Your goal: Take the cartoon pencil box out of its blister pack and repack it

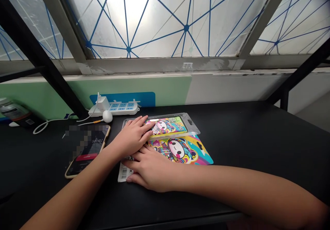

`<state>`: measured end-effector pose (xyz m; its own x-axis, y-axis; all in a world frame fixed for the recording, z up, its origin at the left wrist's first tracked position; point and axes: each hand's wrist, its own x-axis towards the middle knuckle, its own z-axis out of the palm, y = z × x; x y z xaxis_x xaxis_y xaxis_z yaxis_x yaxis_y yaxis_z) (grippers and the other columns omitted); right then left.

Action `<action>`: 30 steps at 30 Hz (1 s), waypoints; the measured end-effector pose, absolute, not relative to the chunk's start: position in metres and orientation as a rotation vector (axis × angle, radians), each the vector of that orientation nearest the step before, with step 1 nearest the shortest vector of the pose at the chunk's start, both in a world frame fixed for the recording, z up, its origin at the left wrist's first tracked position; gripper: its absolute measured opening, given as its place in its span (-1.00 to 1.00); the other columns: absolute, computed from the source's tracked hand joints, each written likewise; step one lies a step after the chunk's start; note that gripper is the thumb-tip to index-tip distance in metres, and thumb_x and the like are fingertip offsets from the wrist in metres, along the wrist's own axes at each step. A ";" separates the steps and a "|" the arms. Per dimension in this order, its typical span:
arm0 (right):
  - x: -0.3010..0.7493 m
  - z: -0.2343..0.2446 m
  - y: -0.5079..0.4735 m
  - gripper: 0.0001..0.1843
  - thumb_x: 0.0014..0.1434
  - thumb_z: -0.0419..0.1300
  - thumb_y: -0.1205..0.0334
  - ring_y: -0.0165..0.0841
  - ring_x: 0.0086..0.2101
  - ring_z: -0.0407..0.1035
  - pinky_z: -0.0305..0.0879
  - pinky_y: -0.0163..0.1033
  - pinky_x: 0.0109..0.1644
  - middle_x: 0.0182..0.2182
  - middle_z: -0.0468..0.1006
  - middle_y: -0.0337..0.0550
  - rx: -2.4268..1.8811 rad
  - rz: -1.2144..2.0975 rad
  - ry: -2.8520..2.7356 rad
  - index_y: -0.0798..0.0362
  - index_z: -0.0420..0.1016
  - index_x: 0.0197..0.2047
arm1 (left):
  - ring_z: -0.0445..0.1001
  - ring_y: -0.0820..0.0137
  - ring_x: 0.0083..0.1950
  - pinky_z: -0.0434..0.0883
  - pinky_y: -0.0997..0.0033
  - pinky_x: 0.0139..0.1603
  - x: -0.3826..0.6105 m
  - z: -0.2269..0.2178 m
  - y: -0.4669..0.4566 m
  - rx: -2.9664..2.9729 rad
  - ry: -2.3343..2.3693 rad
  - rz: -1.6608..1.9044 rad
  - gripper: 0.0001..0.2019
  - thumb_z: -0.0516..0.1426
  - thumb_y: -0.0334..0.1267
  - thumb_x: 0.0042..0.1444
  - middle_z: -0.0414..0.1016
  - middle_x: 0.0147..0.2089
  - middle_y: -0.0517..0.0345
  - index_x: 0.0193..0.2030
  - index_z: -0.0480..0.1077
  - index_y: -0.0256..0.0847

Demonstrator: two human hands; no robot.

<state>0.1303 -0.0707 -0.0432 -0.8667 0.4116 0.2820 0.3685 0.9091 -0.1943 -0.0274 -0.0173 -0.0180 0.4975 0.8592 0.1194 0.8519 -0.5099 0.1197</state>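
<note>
Black tabletop (pixel 244 140); on it, near the middle, 1 clear plastic pack (pixel 170 126) and 1 printed card (pixel 182 151). Pack lies on the far side, its near edge over or against the card's far edge; which of these cannot be told.

Left hand (pixel 135 137): palm down on the pack's left end, fingers stretched out and slightly spread, pressing or resting on top, closed around nothing visible. Right hand (pixel 156 171): palm down on the card's left part, fingers extended, their tips close by the left hand; likewise flat, grasping nothing visible. What lies under either palm cannot be told.

Writing and labels: card and pack insert show the same style of white cartoon head with pink cheeks on multicoloured print; insert lettering too small to read. Card's white left end bears a barcode (pixel 124 173); beside it, dark print, partly covered, with a letter resembling X. Phone (pixel 90 151), left of the hands, face up: digits "50:02" legible, a red bar (pixel 86 156) below, part of the screen pixelated. Bottle (pixel 14 111) at far left: label unreadable.

Behind: white power strip (pixel 125 108) with blue sockets, 1 white charger (pixel 102 103) plugged in at its left end.
</note>
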 end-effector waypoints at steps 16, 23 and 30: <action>0.202 0.000 -0.012 -0.62 0.43 -0.03 0.11 -0.22 -0.25 0.40 0.27 -0.09 -0.13 -0.30 0.57 -0.01 -0.970 0.078 -2.500 0.06 0.53 -0.29 | 0.02 0.03 0.57 0.11 -0.13 0.45 -0.027 -0.016 -0.019 2.636 1.517 0.244 -0.46 -0.15 0.03 0.47 0.07 0.57 -0.02 0.49 0.18 0.00; 0.261 0.008 0.049 -0.50 0.19 0.28 -0.21 -0.17 -0.16 0.46 0.42 -0.12 -0.13 -0.15 0.53 0.02 -1.201 0.368 -2.589 0.05 0.60 -0.05 | 0.01 0.10 0.58 0.05 -0.05 0.49 -0.028 -0.015 -0.020 2.641 1.527 0.266 -0.44 -0.15 0.07 0.46 0.09 0.56 -0.02 0.47 0.20 -0.09; 0.265 0.008 0.052 -0.22 -0.02 0.38 -0.33 0.00 0.03 0.40 0.43 0.02 0.08 -0.02 0.46 0.06 -1.277 0.492 -2.670 0.02 0.55 0.13 | 0.03 0.08 0.57 0.02 -0.18 0.48 -0.030 -0.013 -0.021 2.594 1.544 0.298 -0.43 -0.14 0.09 0.46 0.10 0.56 -0.05 0.48 0.16 -0.10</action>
<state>0.2653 0.0522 0.0078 -0.6295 0.7769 -0.0134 0.7307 0.5860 -0.3504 -0.0298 -0.0213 -0.0130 0.4643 0.8785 0.1125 0.8573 -0.4777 0.1921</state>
